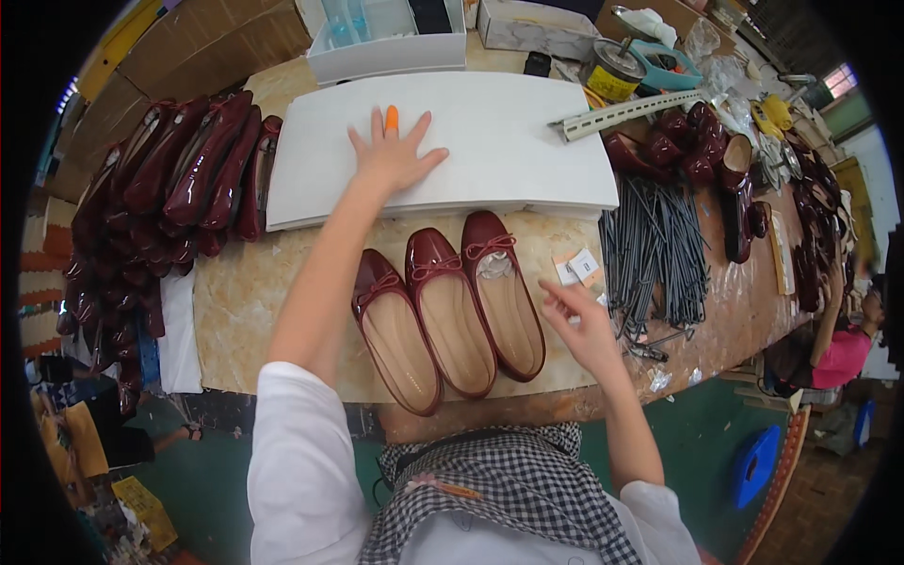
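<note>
Along the left edge of the frame, a heap of glossy burgundy flats lies stacked on the marbled tabletop. Just right of it, at upper centre, a wide white sheet stack covers the tabletop's far side. The left hand rests flat on that stack, fingers spread, one fingertip in an orange cot; its grip is fully open and closes on nothing, only pressing down.

Below the stack's near edge, at centre, three burgundy ballet flats with bows lie side by side, toes pointing up the frame, insoles showing. One has white stuffing in its toe. To their right hovers the right hand, fingers loosely curled and apart, holding nothing that I can make out, close to the rightmost flat and to small paper tags.

Further right lie a bundle of grey metal rods, a pile of dark red shoes, and a perforated metal rail.

Judging by the pose, steady flat pressure from the left hand should keep the sheets from sliding, while the right hand should take a shoe by its side, not its bow.
</note>
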{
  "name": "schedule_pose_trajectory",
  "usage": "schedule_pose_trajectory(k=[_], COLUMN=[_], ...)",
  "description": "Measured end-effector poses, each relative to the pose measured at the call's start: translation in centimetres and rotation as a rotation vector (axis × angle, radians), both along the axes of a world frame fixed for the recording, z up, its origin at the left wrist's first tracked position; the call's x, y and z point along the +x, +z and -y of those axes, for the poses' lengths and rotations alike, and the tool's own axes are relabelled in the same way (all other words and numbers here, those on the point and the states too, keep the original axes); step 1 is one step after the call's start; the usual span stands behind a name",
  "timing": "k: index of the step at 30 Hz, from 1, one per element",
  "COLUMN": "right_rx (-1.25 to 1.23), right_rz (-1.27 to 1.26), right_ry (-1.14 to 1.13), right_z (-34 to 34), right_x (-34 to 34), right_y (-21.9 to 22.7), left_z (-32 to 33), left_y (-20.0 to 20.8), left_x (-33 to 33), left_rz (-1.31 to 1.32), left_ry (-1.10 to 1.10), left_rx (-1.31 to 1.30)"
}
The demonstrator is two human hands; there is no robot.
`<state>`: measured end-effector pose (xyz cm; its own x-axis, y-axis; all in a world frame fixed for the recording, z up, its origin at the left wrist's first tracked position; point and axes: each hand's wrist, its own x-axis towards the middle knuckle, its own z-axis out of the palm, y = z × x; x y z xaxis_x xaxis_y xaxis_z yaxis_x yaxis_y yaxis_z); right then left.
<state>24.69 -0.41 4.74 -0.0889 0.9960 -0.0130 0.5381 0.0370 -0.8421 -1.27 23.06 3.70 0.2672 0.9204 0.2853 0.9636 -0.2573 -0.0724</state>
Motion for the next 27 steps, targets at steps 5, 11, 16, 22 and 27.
schedule_pose_trajectory(k=[5,11,16,22,27], right_rx=[-0.019,-0.518,-0.862,0.113,-0.014], right_rz=[-0.169,-1.112,-1.125,-0.156,-0.208], right_ry=[-0.099,-0.411,-0.279,0.420,0.283], right_z=[1.8,1.8,3.2,2.2,-2.6], right_x=[-0.1,-1.4,-6.2,-7.7,-6.7], right_y=[0.7,2.1,4.1,6.1,-0.2], left_z=[3.0,23.4,22.1,21.8,22.8], left_y=[0.0,7.3,4.6,3.1,1.4], left_x=[1.0,5.8,2.7,1.4,0.0], left_rz=[0.466,0.785,1.023,1.420,1.377], left_ry=[-0.106,-0.885,-0.716,-0.013,0.096], left_rx=[-0.051,-0.481,-0.091,-0.310,-0.672])
